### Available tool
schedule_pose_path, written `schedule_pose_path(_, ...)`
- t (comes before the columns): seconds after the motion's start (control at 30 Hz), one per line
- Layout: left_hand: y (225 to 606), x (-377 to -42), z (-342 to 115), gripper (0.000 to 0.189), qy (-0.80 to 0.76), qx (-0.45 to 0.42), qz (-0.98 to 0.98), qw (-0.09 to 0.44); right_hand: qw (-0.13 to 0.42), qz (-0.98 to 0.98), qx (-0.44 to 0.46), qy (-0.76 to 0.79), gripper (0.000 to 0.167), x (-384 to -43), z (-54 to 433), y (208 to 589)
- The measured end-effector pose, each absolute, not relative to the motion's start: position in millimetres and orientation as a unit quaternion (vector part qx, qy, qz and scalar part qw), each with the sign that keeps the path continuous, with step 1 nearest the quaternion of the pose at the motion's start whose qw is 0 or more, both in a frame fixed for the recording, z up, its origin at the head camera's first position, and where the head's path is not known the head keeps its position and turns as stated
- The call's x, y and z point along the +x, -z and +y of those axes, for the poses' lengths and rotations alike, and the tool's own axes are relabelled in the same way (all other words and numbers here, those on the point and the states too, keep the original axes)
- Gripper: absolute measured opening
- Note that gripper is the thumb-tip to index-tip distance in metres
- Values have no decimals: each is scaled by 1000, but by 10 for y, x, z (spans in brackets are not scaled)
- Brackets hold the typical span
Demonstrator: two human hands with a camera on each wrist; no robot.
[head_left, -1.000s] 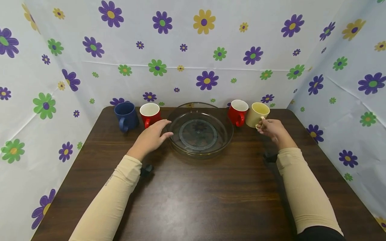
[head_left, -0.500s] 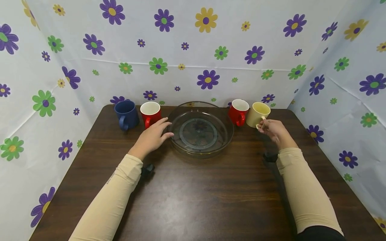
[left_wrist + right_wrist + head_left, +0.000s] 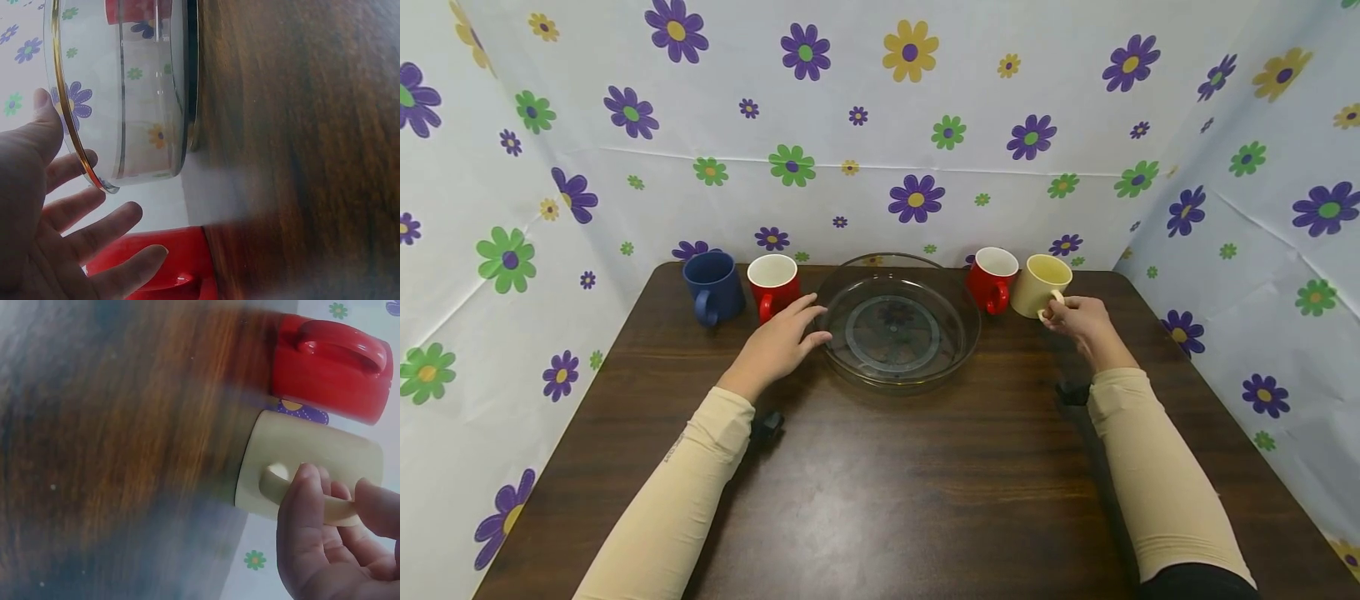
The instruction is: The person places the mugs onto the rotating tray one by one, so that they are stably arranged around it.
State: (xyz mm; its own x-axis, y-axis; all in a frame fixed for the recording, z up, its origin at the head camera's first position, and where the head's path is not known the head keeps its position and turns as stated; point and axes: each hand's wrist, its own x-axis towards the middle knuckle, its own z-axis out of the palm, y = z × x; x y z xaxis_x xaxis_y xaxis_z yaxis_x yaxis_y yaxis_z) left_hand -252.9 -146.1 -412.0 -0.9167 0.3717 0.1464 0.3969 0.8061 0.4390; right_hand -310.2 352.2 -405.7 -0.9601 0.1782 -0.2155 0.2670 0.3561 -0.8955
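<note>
At the table's right rear, a pale yellow mug [image 3: 1037, 287] stands upright. My right hand [image 3: 1078, 323] holds its handle; in the right wrist view the fingers curl round the handle [image 3: 275, 484] from below. Left of it stands a red mug [image 3: 992, 282] with a white inside. A round clear glass dish [image 3: 895, 333] sits in the middle. By its left rim my left hand [image 3: 778, 343] is spread, fingers fairly straight. The left wrist view shows the thumb and fingers near the glass rim [image 3: 70, 125]; whether they touch it I cannot tell.
Left of the dish, close behind my left hand, stands a second red mug [image 3: 772, 287]. Beyond it at the far left is a dark blue mug [image 3: 715, 290]. The brown wooden table [image 3: 910, 483] backs onto a flower-patterned sheet [image 3: 850, 83], which also hangs at both sides.
My right fingers have shifted slightly on the yellow mug's handle. The mugs, the glass dish and my left hand stay in place.
</note>
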Motion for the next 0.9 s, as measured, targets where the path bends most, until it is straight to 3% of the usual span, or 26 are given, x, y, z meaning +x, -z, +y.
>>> schedule_pose_path(0.3,4118,-2521,-1479,59,235,-201,-950,26,-13,854,148,498,36,-3112,3496,4082)
schedule_pose_path(0.9,4154,-2546,-1483,67,245,-192,-950,7,-43,891,131,432,33,-3029,3547,4095)
